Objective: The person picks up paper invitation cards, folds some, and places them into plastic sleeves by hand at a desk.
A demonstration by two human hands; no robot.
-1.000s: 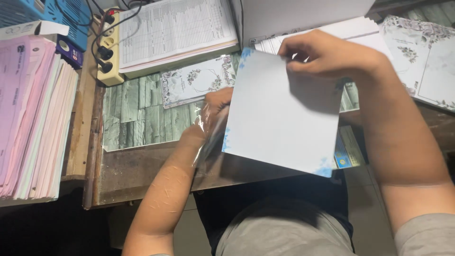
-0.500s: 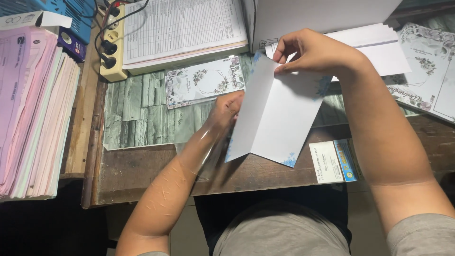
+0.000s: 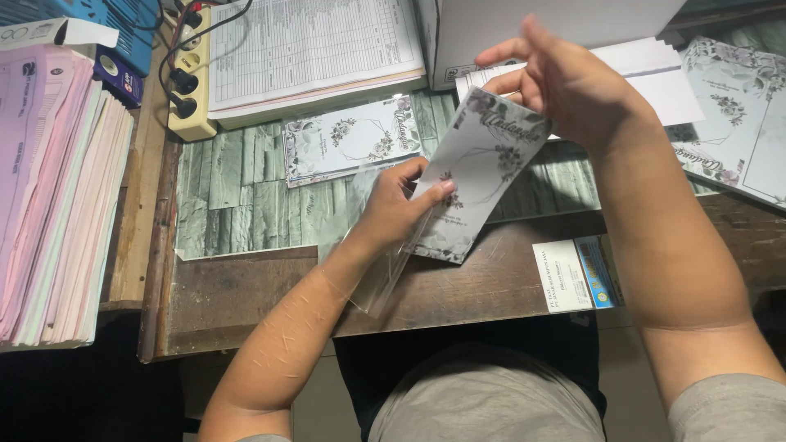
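A folded card (image 3: 475, 176) with grey floral print is held tilted over the desk between both hands. My right hand (image 3: 565, 82) pinches its upper end, some fingers lifted. My left hand (image 3: 397, 205) grips the card's lower left edge together with a clear plastic sleeve (image 3: 378, 270) that hangs down along my wrist. A finished floral card (image 3: 352, 139) lies flat on the green wood-pattern mat just above my left hand.
A stack of pink and white forms (image 3: 57, 188) lies at the left. A power strip (image 3: 190, 78) and a printed ledger (image 3: 315, 49) sit at the back. White sheets (image 3: 655, 78) and floral cards (image 3: 737, 123) are at right; a small box (image 3: 577, 274) lies at the desk edge.
The wide white sheet has been folded shut into a narrow card with its floral front showing. My left hand moved up onto its lower edge with the plastic sleeve.
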